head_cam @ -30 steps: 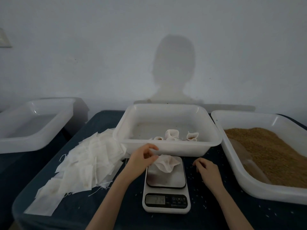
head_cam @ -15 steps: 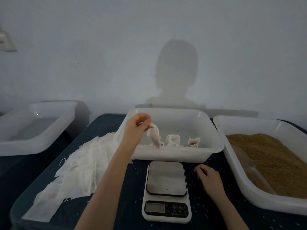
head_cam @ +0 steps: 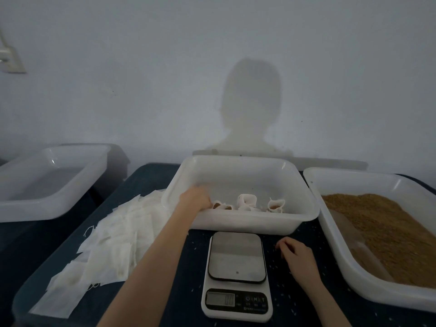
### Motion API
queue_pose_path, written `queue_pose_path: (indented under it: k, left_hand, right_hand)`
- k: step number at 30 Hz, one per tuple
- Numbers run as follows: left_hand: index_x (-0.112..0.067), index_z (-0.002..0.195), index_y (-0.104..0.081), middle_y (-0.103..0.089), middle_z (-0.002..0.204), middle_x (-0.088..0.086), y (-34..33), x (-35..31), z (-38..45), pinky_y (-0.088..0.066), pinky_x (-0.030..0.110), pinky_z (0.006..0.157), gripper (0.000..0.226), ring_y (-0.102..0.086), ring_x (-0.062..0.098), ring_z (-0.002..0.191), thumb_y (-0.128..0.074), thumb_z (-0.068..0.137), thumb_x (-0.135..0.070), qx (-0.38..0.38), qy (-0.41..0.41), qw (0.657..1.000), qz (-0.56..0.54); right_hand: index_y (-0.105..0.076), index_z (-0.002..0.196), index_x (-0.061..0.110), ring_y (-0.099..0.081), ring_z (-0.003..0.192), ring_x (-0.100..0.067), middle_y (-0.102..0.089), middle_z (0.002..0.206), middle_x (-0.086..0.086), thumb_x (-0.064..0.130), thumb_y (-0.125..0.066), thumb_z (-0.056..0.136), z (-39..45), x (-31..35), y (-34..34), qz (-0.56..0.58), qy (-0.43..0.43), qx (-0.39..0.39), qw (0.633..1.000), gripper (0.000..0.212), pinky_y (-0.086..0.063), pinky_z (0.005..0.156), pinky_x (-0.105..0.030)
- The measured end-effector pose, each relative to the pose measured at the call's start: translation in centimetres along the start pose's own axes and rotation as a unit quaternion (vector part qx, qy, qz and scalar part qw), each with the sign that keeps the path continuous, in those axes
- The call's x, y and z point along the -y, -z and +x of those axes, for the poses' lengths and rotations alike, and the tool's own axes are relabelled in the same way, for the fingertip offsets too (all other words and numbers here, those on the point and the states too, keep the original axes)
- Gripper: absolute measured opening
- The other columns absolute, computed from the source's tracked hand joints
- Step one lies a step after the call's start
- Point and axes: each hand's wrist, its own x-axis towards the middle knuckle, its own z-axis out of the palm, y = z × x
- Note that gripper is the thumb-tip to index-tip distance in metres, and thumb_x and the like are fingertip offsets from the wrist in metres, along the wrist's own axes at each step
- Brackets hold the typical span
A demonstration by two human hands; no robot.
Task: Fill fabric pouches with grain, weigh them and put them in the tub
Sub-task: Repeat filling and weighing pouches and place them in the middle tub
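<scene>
Left hand over near-left rim of centre tub, reaching inside at ~10 o'clock from scale; fingers hidden behind knuckles, grip can't tell. Pouch just beside it on tub floor, two more filled pouches to its right, mouths open, tan grain visible. Scale plate bare, w/ room either side. Right hand at 3 o'clock, resting on dark cloth, fingers loosely curled, holding nothing. Grain tub further right; flat empty pouches at 9 o'clock. Pale wall behind.
</scene>
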Motion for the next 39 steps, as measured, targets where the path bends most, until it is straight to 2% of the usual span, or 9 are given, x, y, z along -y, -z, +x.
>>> queue_pose_path:
  k: [7,12,18,21,25,29,32,36,39]
  left_hand:
    - [-0.014,0.076,-0.058,-0.051,0.07,-0.002,-0.2,1.9,-3.6,-0.033,0.024,0.053,0.026,-0.047,0.014,0.068,-0.043,0.094,-0.022,-0.143,-0.004,0.989,-0.026]
    - [-0.021,0.083,-0.064,-0.055,0.077,-0.007,-1.4,6.2,-8.0,-0.037,0.023,0.06,0.028,-0.05,0.012,0.071,-0.04,0.096,-0.017,-0.283,0.05,0.958,0.006]
    - [-0.024,0.095,-0.058,-0.045,0.076,-0.01,-5.6,11.9,-12.2,-0.037,0.021,0.06,0.026,-0.047,0.01,0.073,-0.042,0.097,-0.044,-0.17,0.204,0.961,0.081]
    - [-0.023,0.097,-0.058,-0.046,0.073,-0.011,-7.2,12.6,-12.7,-0.033,0.017,0.053,0.016,-0.049,0.008,0.072,-0.043,0.097,-0.027,-0.16,0.237,0.951,0.116]
    - [-0.021,0.108,-0.055,-0.061,0.098,-0.01,-8.0,12.3,-12.7,-0.041,0.017,0.062,0.02,-0.06,0.006,0.086,-0.046,0.096,-0.009,-0.151,0.219,0.953,0.147]
    - [-0.026,0.085,-0.045,-0.041,0.07,-0.01,-8.0,11.5,-13.1,-0.03,0.018,0.051,0.02,-0.045,0.006,0.065,-0.043,0.094,-0.008,-0.199,0.211,0.951,0.111]
    - [-0.024,0.065,-0.029,-0.035,0.065,-0.008,-7.6,11.1,-13.3,-0.019,0.02,0.044,0.033,-0.033,0.005,0.054,-0.04,0.093,-0.009,-0.237,0.211,0.945,0.077]
    - [-0.024,0.069,-0.051,-0.044,0.07,-0.009,-7.0,10.5,-13.8,-0.023,0.019,0.044,0.024,-0.042,0.007,0.059,-0.049,0.093,-0.017,-0.282,0.192,0.937,0.074]
    - [-0.017,0.069,-0.063,-0.05,0.064,-0.006,-6.3,9.9,-14.2,-0.031,0.02,0.04,0.015,-0.045,0.012,0.048,-0.062,0.084,-0.018,-0.374,0.149,0.915,0.003]
  right_hand:
    - [-0.065,0.069,0.027,-0.049,0.043,-0.003,-0.063,0.062,0.005,0.018,-0.052,0.094,0.1,0.1,0.0,-0.013,-0.008,0.003,1.0,0.029,-0.039,0.047,-0.024]
    - [-0.065,0.07,0.029,-0.055,0.048,-0.007,-0.064,0.063,0.008,0.02,-0.053,0.094,0.1,0.3,0.1,-0.043,-0.004,0.009,0.999,0.029,-0.042,0.049,-0.027]
    - [-0.064,0.07,0.03,-0.059,0.054,-0.006,-0.064,0.065,0.015,0.021,-0.053,0.094,0.0,0.4,0.1,-0.066,0.004,0.007,0.998,0.028,-0.042,0.05,-0.025]
    - [-0.065,0.068,0.033,-0.059,0.055,-0.004,-0.064,0.064,0.018,0.021,-0.055,0.093,-0.1,0.5,0.0,-0.066,0.003,-0.003,0.998,0.029,-0.041,0.052,-0.025]
    - [-0.065,0.068,0.032,-0.059,0.053,-0.007,-0.063,0.059,0.012,0.021,-0.055,0.094,0.0,0.5,-0.1,-0.066,-0.008,-0.004,0.998,0.03,-0.041,0.05,-0.025]
    - [-0.065,0.068,0.029,-0.06,0.057,-0.012,-0.063,0.058,0.006,0.02,-0.054,0.094,0.0,0.5,0.1,-0.064,-0.011,0.0,0.998,0.03,-0.043,0.052,-0.028]
    - [-0.065,0.068,0.029,-0.06,0.056,-0.011,-0.062,0.058,0.006,0.019,-0.054,0.094,0.1,0.5,0.0,-0.063,-0.01,0.001,0.998,0.03,-0.041,0.051,-0.027]
    - [-0.065,0.068,0.031,-0.059,0.055,-0.009,-0.062,0.058,0.007,0.02,-0.055,0.093,0.2,0.4,0.0,-0.061,-0.007,0.0,0.998,0.03,-0.039,0.05,-0.025]
    - [-0.065,0.069,0.033,-0.059,0.053,-0.009,-0.063,0.059,0.007,0.02,-0.055,0.093,0.2,0.4,0.0,-0.064,-0.008,0.001,0.998,0.029,-0.039,0.05,-0.024]
